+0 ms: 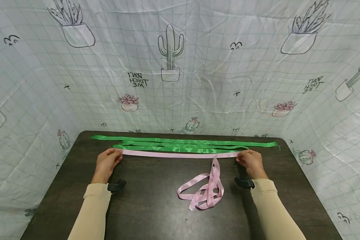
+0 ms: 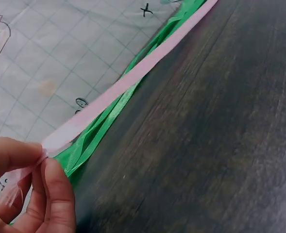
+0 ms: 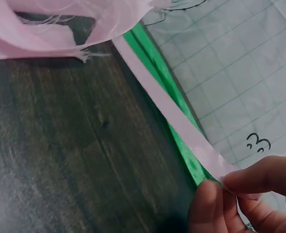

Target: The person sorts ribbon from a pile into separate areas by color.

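On my feed the left hand [image 1: 107, 163] pinches the pink strip [image 1: 168, 155] near its frayed end, thumb tight on fingers, toward the table's [image 1: 150, 206] far left corner; the right hand [image 1: 252, 162] pinches it likewise toward the far right corner, prob. so it stays nearly straight btwn them. I see it running roughly parallel w/ the far edge, just nearside of the green ribbons [image 1: 183, 141], which lie lengthwise there, prob. for room. Pink loops [image 1: 211, 190] bunch nearer the front edge, their top meeting the strip (joined or draped, can't tell).
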Demonstrator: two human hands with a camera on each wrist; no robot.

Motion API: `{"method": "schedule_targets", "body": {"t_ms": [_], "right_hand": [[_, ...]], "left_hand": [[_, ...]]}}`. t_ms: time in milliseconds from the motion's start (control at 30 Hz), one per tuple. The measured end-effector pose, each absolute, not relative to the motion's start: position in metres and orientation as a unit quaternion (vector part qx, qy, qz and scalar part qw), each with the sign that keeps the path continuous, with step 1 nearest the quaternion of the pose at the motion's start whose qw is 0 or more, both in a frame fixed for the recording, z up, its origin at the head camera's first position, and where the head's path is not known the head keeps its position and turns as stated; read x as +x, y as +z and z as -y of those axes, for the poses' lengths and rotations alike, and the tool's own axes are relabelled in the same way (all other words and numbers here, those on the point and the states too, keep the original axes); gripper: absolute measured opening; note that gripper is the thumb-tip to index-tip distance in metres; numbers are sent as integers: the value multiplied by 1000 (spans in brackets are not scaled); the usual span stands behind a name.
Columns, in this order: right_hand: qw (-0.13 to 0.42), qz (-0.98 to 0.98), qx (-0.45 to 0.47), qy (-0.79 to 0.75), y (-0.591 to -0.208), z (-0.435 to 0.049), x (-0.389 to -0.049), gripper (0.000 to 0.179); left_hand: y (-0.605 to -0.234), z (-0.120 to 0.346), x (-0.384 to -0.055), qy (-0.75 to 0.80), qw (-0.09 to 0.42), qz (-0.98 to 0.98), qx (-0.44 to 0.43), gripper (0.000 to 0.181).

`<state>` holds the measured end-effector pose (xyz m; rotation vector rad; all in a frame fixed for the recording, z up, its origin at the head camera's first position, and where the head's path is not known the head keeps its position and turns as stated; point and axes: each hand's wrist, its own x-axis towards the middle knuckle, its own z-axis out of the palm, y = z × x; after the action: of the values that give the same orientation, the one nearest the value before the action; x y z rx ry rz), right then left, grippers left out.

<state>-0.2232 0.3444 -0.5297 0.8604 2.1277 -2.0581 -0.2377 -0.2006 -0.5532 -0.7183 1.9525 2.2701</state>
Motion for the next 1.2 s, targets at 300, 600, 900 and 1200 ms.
{"method": "schedule_targets", "body": {"t_ms": [300, 600, 900, 1200], "right_hand": [[2, -718, 283, -636, -535, -340, -226, 8], [-13, -713, 293, -636, -537, -342, -229, 8], [-16, -720, 296, -628, -540, -343, -228, 6], [-12, -728, 296, -619, -540, -344, -227, 7]], "left_hand": [[-553, 193, -242, 693, 1, -684, -227, 7], [-551, 189, -247, 684, -9, -697, -216, 7], [-554, 188, -253, 667, -3, -717, -203, 10], [-555, 189, -257, 645, -13, -739, -196, 16]]}}
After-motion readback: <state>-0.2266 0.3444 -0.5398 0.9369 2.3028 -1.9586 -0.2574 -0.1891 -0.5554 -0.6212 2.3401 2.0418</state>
